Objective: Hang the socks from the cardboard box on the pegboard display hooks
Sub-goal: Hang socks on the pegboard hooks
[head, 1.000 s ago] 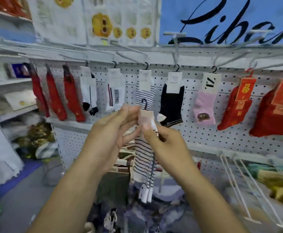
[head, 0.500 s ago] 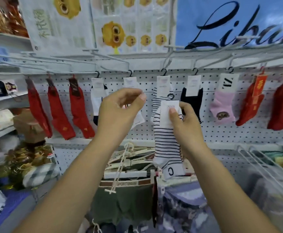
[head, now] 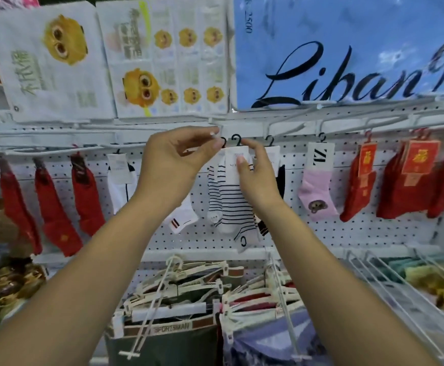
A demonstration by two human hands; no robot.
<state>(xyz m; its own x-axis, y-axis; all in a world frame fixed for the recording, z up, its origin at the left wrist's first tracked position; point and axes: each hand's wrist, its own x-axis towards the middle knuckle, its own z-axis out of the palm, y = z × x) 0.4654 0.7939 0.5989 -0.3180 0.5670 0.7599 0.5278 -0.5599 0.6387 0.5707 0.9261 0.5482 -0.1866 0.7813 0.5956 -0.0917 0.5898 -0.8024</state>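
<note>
The right hand (head: 258, 180) pinches the white paper header card (head: 233, 157) of a white black-striped sock (head: 235, 207), with the thumb pressed flat on the card's face and the forefinger laid along its top edge. The sock hangs straight down in front of that hand's wrist. The small black plastic hook (head: 236, 140) on top of the card rises just above the fingertips, close under the white wire display prongs (head: 281, 125). The left hand (head: 178, 159) is raised just beside it, fingers curled, with thumb and forefinger brought near each other beside the hook; whether they grip anything cannot be told. Between the two hands a second striped sock (head: 212, 196) hangs on the white pegboard (head: 347, 231). Behind the right hand is a black sock (head: 281, 180), and farther out on that side are a pink sock with a monkey patch (head: 316, 196) and red socks with red-and-gold tags (head: 400, 194). Out past the left hand hang a white sock (head: 120, 180) and three plain red socks (head: 54, 210). Below both forearms are white plastic hangers carrying folded underwear (head: 173, 326). Above the hands stretches a blue banner with black script (head: 347, 62).
</note>
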